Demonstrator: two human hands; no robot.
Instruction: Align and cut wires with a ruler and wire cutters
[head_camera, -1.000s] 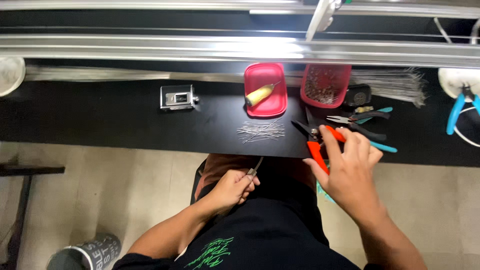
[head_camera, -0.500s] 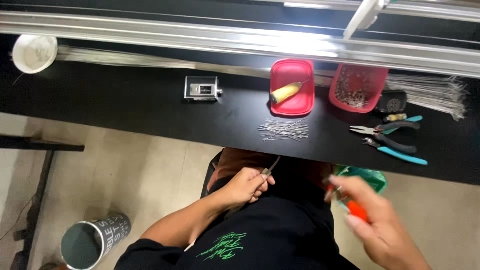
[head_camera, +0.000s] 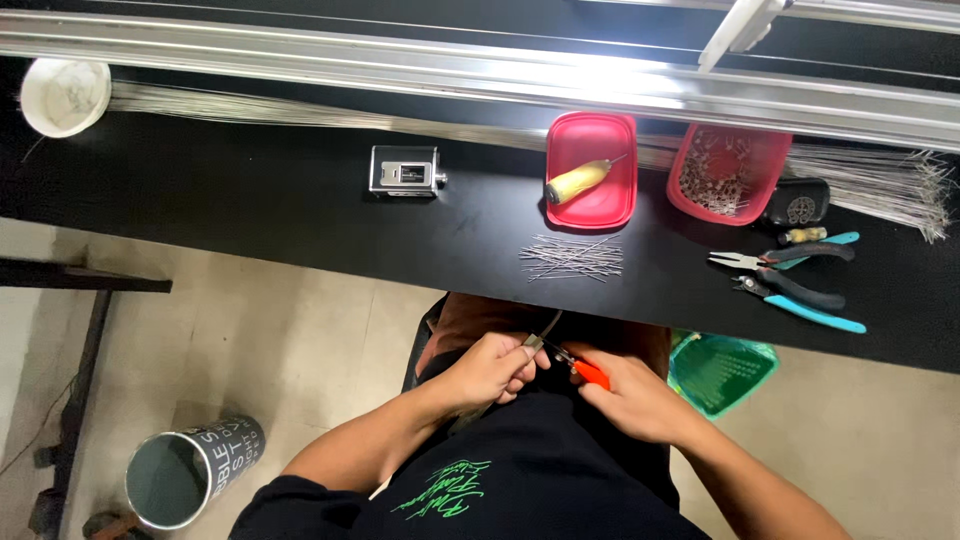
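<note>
Holding a thin wire (head_camera: 545, 328) between its curled fingers, the left hand (head_camera: 490, 368) sits low over the person's lap, just below the near edge of the counter (head_camera: 250, 200). The right hand (head_camera: 635, 400) is closed around orange-handled pliers (head_camera: 585, 370), whose tips point left and meet the wire right beside the left fingertips. Both hands are almost touching, forearms angled inward from the lower corners, wrists level.

Beyond the right hand, a green basket (head_camera: 722, 372) stands on the floor under the counter. Far to the left a cylindrical tin (head_camera: 190, 472) lies on the floor.

On the counter, nearest the edge, is one loose pile of short wire pieces (head_camera: 572, 258). To its right lie two pliers (head_camera: 790, 275) with dark and blue grips. Farther back are two red trays: one (head_camera: 592, 170) with a yellow-handled tool (head_camera: 578, 181), the other (head_camera: 727, 172) with small metal parts. A small metal box (head_camera: 405, 171) sits to the left, and one white bowl (head_camera: 65, 95) at the far left corner. Long wires (head_camera: 300, 112) run along the back beside the metal rail (head_camera: 400, 65).
</note>
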